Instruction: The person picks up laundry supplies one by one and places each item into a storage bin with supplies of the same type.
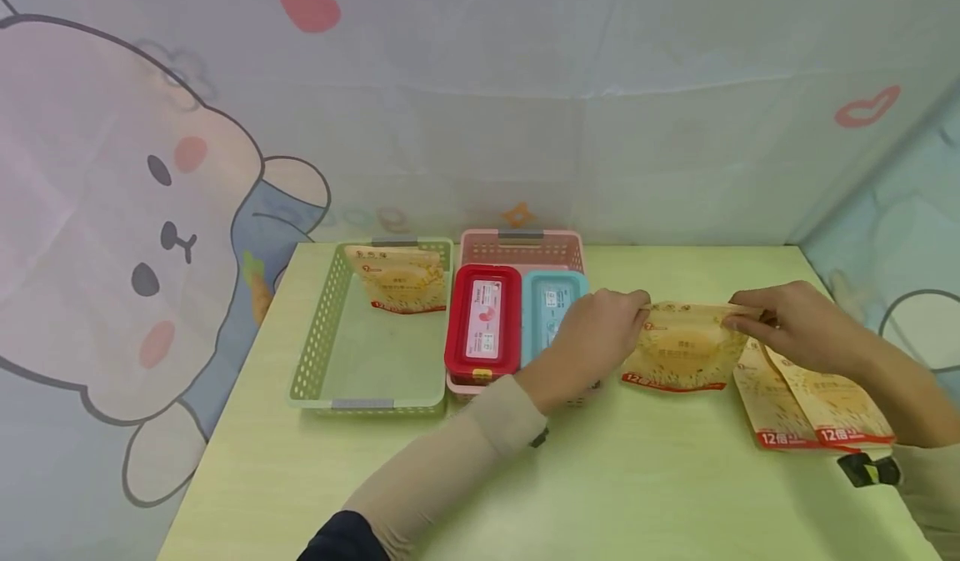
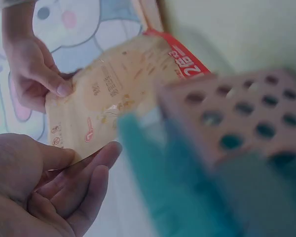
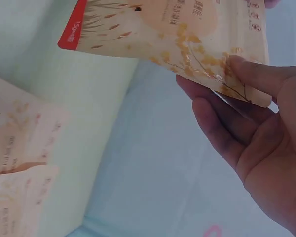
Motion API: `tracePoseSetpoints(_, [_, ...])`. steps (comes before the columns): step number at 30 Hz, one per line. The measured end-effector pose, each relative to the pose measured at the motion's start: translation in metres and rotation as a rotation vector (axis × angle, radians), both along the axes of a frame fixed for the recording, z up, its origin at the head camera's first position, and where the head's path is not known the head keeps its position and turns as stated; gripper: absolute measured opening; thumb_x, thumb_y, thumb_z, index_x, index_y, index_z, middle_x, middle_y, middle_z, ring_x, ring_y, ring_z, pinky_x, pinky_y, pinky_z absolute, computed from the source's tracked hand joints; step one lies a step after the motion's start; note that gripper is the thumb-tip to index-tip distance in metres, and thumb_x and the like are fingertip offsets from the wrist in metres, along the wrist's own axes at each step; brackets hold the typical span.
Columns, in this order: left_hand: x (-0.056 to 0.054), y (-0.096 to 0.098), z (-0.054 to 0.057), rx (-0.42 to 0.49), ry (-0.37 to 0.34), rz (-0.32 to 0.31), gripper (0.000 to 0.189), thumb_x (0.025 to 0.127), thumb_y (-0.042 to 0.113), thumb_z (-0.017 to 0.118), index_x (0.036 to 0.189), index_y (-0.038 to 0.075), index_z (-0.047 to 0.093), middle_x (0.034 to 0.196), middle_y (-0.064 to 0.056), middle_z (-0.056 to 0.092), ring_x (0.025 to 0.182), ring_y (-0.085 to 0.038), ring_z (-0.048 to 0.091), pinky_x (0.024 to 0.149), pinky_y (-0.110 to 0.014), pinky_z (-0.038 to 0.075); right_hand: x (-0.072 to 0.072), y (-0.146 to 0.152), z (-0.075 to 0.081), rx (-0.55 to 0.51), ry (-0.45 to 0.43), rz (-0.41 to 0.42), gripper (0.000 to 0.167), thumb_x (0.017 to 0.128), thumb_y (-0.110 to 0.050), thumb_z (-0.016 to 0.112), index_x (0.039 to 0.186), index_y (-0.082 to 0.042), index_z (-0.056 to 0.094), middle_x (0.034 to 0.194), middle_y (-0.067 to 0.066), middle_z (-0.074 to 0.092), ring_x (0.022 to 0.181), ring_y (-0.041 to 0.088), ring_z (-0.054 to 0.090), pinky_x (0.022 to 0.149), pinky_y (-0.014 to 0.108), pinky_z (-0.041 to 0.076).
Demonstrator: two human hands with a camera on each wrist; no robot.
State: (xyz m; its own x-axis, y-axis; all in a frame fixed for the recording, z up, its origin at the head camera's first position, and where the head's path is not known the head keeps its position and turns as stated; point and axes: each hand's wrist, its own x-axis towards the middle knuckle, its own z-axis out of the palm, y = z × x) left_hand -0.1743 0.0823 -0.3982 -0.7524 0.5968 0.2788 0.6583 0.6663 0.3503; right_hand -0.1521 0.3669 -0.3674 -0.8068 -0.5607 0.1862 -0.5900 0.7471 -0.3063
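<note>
A yellow-beige pouch (image 1: 678,348) with a red bottom band stands upright between my two hands. My left hand (image 1: 600,332) pinches its upper left corner, thumb on one face and fingers behind in the left wrist view. At the opposite upper corner, my right hand (image 1: 802,328) pinches the pouch between thumb and fingers, as the right wrist view also shows. Two similar pouches (image 1: 776,403) lie overlapping on the table under my right forearm. Another such pouch (image 1: 405,282) leans at the back of the green basket (image 1: 307,369).
A pink basket (image 1: 521,248) stands beside the green one. In it are a red-lidded box (image 1: 483,323) and a turquoise-lidded box (image 1: 555,303), partly covered by my left hand. Behind the pale green table (image 1: 637,486) hangs a cartoon-printed cloth (image 1: 465,144).
</note>
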Motion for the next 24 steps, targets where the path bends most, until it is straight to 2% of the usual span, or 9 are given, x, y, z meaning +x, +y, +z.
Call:
tracePoseSetpoints(2, [-0.003, -0.004, 0.005, 0.044, 0.019, -0.004, 0.018, 0.110, 0.021, 0.059, 0.095, 0.015, 0.066, 0.060, 0.008, 0.043, 0.049, -0.003, 0.034, 0.046, -0.014, 0.029, 0.001, -0.004, 0.007, 0.010, 0.060, 0.001, 0.023, 0.095, 0.000, 0.076, 0.090, -0.020, 0.065, 0.073, -0.021, 0.060, 0.057, -0.006, 0.047, 0.053, 0.023, 0.041])
tracePoseSetpoints(4, [-0.005, -0.008, 0.010, 0.096, 0.010, -0.012, 0.016, 0.110, 0.021, 0.059, 0.100, 0.014, 0.069, 0.062, 0.008, 0.047, 0.050, -0.003, 0.035, 0.047, -0.014, 0.031, 0.002, -0.008, 0.013, 0.012, 0.105, 0.005, 0.025, 0.094, 0.001, 0.077, 0.090, -0.020, 0.065, 0.073, -0.019, 0.060, 0.058, -0.006, 0.049, 0.053, 0.024, 0.043])
tracePoseSetpoints(8, [-0.007, -0.013, 0.014, 0.190, -0.063, -0.012, 0.016, 0.109, 0.025, 0.063, 0.113, 0.013, 0.072, 0.074, 0.008, 0.063, 0.053, -0.003, 0.044, 0.050, -0.014, 0.037, 0.002, -0.011, 0.024, 0.019, 0.162, -0.002, 0.024, 0.093, 0.001, 0.077, 0.093, -0.021, 0.068, 0.074, -0.017, 0.062, 0.059, -0.006, 0.049, 0.052, 0.024, 0.043])
tracePoseSetpoints(11, [-0.009, -0.015, 0.014, 0.229, -0.119, -0.003, 0.019, 0.108, 0.028, 0.065, 0.118, 0.012, 0.070, 0.091, 0.005, 0.075, 0.058, -0.001, 0.051, 0.054, -0.013, 0.041, 0.004, -0.013, 0.031, 0.001, 0.155, -0.034, 0.022, 0.096, -0.001, 0.075, 0.094, -0.022, 0.068, 0.072, -0.016, 0.058, 0.057, -0.004, 0.046, 0.052, 0.023, 0.042])
tracePoseSetpoints(14, [-0.010, -0.017, 0.012, 0.249, -0.152, 0.004, 0.018, 0.107, 0.029, 0.067, 0.114, 0.012, 0.070, 0.103, 0.003, 0.079, 0.060, 0.000, 0.054, 0.055, -0.013, 0.043, 0.005, -0.015, 0.036, -0.040, 0.129, -0.075, 0.020, 0.098, -0.003, 0.074, 0.094, -0.022, 0.069, 0.073, -0.013, 0.064, 0.057, -0.002, 0.053, 0.052, 0.023, 0.045])
tracePoseSetpoints(18, [-0.011, -0.020, 0.009, 0.256, -0.164, 0.011, 0.015, 0.106, 0.030, 0.069, 0.104, 0.015, 0.071, 0.096, 0.006, 0.077, 0.054, -0.003, 0.046, 0.051, -0.016, 0.038, 0.006, -0.017, 0.037, -0.084, 0.104, -0.109, 0.017, 0.099, -0.003, 0.073, 0.097, -0.019, 0.070, 0.083, -0.005, 0.076, 0.064, 0.001, 0.068, 0.056, 0.022, 0.054])
tracePoseSetpoints(21, [-0.012, -0.022, 0.008, 0.249, -0.152, 0.019, 0.015, 0.105, 0.031, 0.069, 0.103, 0.017, 0.072, 0.092, 0.009, 0.075, 0.053, -0.004, 0.042, 0.049, -0.017, 0.035, 0.005, -0.019, 0.035, -0.117, 0.076, -0.128, 0.015, 0.101, -0.005, 0.071, 0.097, -0.019, 0.070, 0.084, -0.004, 0.076, 0.066, 0.003, 0.071, 0.059, 0.019, 0.055])
tracePoseSetpoints(24, [-0.012, -0.024, 0.007, 0.252, -0.147, 0.035, 0.015, 0.105, 0.032, 0.070, 0.107, 0.019, 0.074, 0.098, 0.009, 0.077, 0.055, -0.003, 0.044, 0.048, -0.018, 0.034, 0.005, -0.020, 0.033, -0.155, 0.057, -0.161, 0.011, 0.102, -0.007, 0.071, 0.098, -0.017, 0.069, 0.084, -0.004, 0.073, 0.067, 0.004, 0.072, 0.057, 0.019, 0.052])
